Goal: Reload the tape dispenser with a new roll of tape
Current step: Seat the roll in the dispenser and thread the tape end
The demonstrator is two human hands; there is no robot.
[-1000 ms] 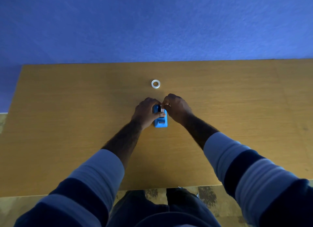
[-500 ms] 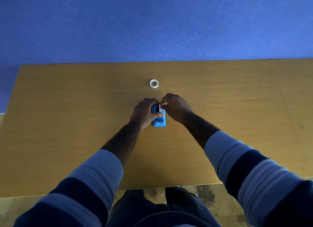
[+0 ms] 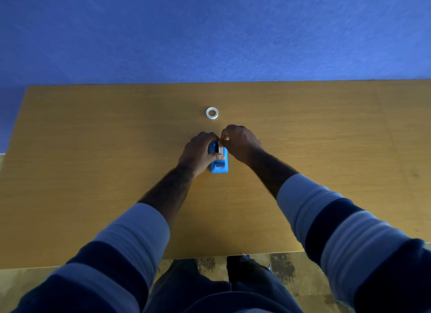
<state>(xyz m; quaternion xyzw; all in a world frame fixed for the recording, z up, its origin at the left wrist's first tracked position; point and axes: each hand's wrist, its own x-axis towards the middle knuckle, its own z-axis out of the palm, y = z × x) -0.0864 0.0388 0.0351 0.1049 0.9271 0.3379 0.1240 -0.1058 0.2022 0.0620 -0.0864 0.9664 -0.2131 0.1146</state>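
Note:
A small blue tape dispenser (image 3: 220, 166) stands on the wooden table (image 3: 93, 149), its cutter end toward me. My left hand (image 3: 198, 153) wraps around its left side, thumb across the top. My right hand (image 3: 240, 142) is at the dispenser's far top, fingertips pinched on a pale tape roll (image 3: 220, 150) that sits in the dispenser's slot beside a dark part. Most of that roll is hidden by my fingers. A white ring-shaped roll (image 3: 212, 113) lies flat on the table just beyond my hands, untouched.
The table ends at a blue wall (image 3: 210, 32) behind and at its left edge (image 3: 16, 126). My legs and a patterned floor (image 3: 279, 266) show below the near edge.
Both hands stay on the dispenser; the view shifted slightly. My right fingertips have closed in a little tighter at the top of the roll.

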